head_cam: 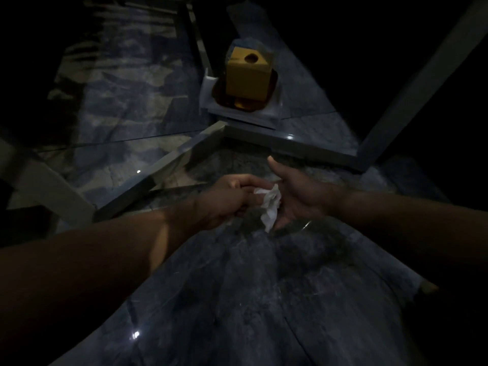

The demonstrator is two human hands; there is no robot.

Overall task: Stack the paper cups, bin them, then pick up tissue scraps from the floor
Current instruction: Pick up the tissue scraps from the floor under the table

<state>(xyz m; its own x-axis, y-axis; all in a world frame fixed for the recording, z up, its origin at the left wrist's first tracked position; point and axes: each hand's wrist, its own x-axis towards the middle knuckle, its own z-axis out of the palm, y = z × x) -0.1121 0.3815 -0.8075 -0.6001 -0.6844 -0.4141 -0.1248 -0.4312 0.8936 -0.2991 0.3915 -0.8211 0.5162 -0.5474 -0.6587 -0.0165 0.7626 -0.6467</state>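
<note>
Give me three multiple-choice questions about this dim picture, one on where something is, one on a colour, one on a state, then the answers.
1. Where is the tissue scrap?
A. Between the two hands
B. On top of the box
C. Lying flat on the floor

2. What colour is the box with the round hole?
A. Red
B. Yellow
C. Green

3. How is the right hand?
A. Clenched in a fist
B. Out of sight
C. Open, palm facing the tissue

Answers: 1 A, the left hand pinches it against the right palm. 2 B, its sides show yellow. 3 C, thumb and fingers are spread.
</note>
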